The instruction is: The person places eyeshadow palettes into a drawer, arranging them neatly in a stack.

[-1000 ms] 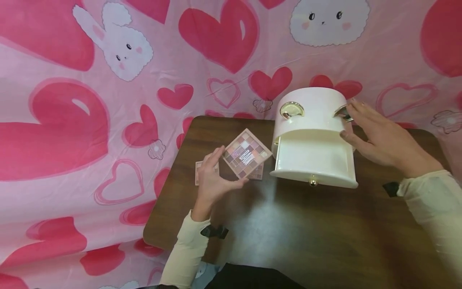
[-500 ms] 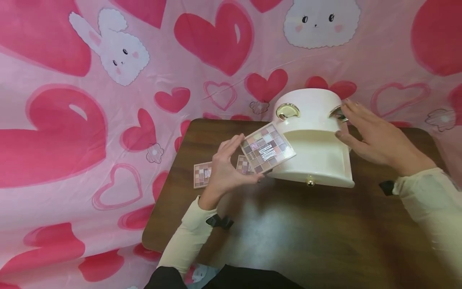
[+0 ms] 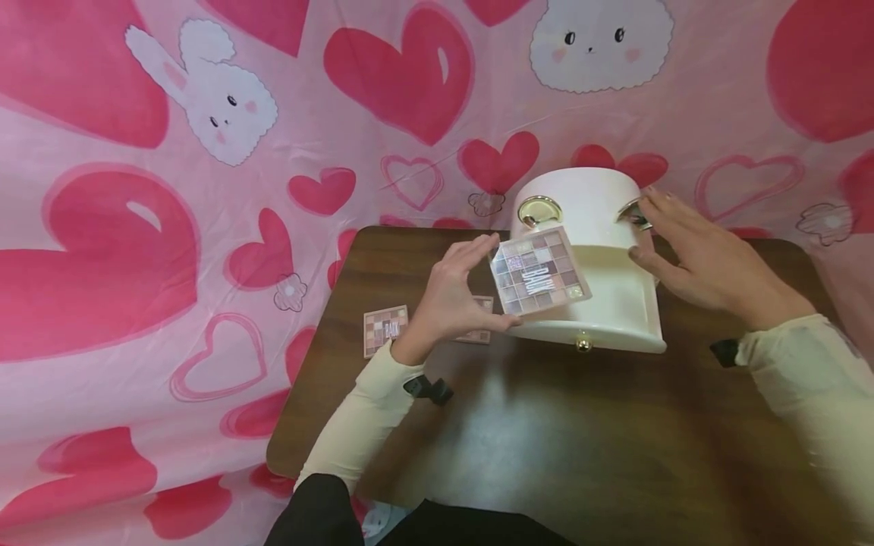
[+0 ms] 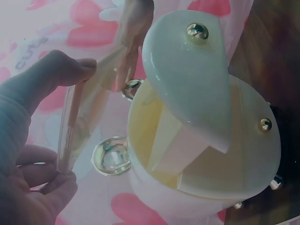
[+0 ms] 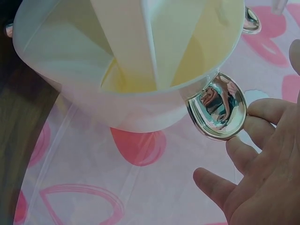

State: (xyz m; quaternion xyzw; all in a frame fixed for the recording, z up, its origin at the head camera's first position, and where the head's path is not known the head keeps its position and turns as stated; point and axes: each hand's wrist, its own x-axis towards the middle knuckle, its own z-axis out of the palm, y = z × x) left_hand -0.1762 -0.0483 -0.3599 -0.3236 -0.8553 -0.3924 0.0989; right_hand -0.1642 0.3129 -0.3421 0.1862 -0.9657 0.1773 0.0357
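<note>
My left hand point(image 3: 454, 296) pinches a square eyeshadow palette point(image 3: 539, 271) between thumb and fingers, its clear lid printed with white lettering. The palette is raised in front of a white rounded organizer point(image 3: 590, 193) and overlaps its pulled-out drawer point(image 3: 617, 299) in the head view. In the left wrist view the palette point(image 4: 70, 126) shows edge-on, thumb on one edge, fingertips on the opposite one. My right hand point(image 3: 710, 262) is at the organizer's right side with fingers extended; its fingertips touch the rim of a gold ear-shaped ornament point(image 5: 218, 110).
Two similar palettes lie on the brown table point(image 3: 546, 425): one palette point(image 3: 385, 330) at the left, another palette point(image 3: 485, 305) partly behind my left hand. A gold knob point(image 3: 583, 344) sits on the drawer front. A pink heart-and-bunny cloth point(image 3: 259, 182) hangs behind the table.
My left hand has carried the palette right, from above the lying palettes to over the drawer, turning it on the way. My right hand stays at the gold ornament.
</note>
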